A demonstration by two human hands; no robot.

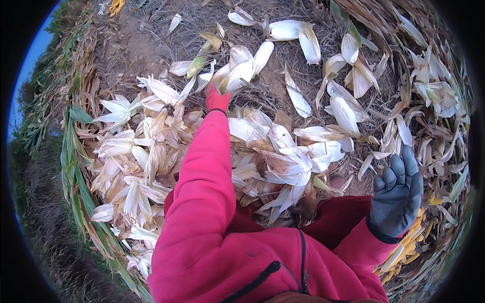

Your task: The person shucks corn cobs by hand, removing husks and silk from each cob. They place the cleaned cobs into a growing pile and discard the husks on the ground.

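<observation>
My left hand (219, 98), in a red glove, reaches far forward with the arm stretched out. Its fingers close on the near end of a pale corn husk (239, 70), and the fingertips are partly hidden. On the right, my right hand (396, 199) is raised palm up in a glove with a grey palm. Its fingers are extended and slightly bent, with nothing in them. Below that hand lies a pile of yellow corn cobs (410, 241), partly covered by my sleeve. A heap of dry husks (151, 146) spreads beneath and beside my left arm.
More loose husks (345, 115) lie scattered ahead and to the right on straw-strewn soil. Dry corn stalks (81, 166) border the left side, and others (454, 237) curve along the right. A few yellow cobs (116, 7) show at the far left.
</observation>
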